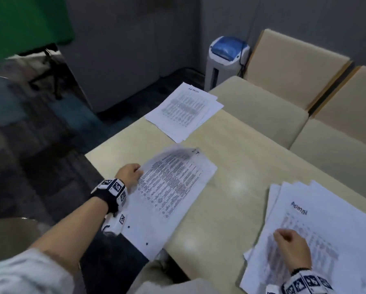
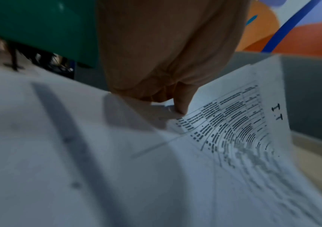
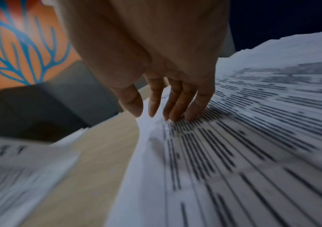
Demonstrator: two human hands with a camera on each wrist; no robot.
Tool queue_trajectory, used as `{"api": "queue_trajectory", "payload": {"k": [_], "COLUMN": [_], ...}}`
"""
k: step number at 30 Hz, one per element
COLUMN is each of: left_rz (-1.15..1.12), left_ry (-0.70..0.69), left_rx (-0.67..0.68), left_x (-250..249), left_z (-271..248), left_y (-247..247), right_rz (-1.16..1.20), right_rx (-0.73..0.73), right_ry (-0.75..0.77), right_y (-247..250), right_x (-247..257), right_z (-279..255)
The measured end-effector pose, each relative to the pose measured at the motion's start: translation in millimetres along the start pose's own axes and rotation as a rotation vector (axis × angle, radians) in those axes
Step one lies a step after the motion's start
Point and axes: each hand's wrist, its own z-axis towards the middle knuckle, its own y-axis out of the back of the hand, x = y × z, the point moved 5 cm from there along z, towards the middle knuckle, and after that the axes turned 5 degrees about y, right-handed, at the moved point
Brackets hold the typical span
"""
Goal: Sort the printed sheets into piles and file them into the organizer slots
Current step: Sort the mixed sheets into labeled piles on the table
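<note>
My left hand (image 1: 130, 174) pinches the left edge of a printed sheet (image 1: 173, 187) headed "IT", lifting it off a pile at the table's left edge; the left wrist view shows the thumb (image 2: 181, 106) on top of that sheet (image 2: 234, 130). My right hand (image 1: 292, 249) rests with straight fingers (image 3: 177, 107) on a fanned stack of printed sheets (image 1: 326, 230) at the near right, which fills the right wrist view as the stack (image 3: 234, 145). A third pile of sheets (image 1: 185, 110) lies at the table's far corner. No organizer is in view.
The beige table (image 1: 237, 166) has bare top between the piles. Cream chairs (image 1: 284, 81) stand along its far side. A white and blue shredder bin (image 1: 224, 60) stands by the grey wall. A green board and a tripod stand at the far left on dark carpet.
</note>
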Motion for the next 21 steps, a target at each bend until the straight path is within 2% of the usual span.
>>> {"api": "queue_trajectory", "payload": {"k": [3,7,12,17,21], "left_rz": [0.169,0.281,0.253,0.266,0.286], "left_ry": [0.099,0.187,0.173,0.142,0.147], "left_rx": [-0.054,-0.125,-0.162,-0.199,-0.158], "left_x": [46.9,75.0,72.8,62.0,55.8], "left_z": [36.7,68.4,99.9,121.2,133.7], "left_y": [46.3,83.8,99.2,102.3,102.5], "right_rz": [-0.055,-0.068,-0.107,-0.131,-0.09], "right_rx": [-0.04,-0.162,-0.199,-0.205,-0.225], "right_ry": [-0.06,-0.142,-0.131,-0.19,-0.199], "right_y": [0.4,2.5,-0.2,-1.6,1.2], "right_x": [-1.6,-2.3,-1.8,-2.9,4.7], "right_z": [-4.5,-7.9,-10.6,-14.5,-25.7]}}
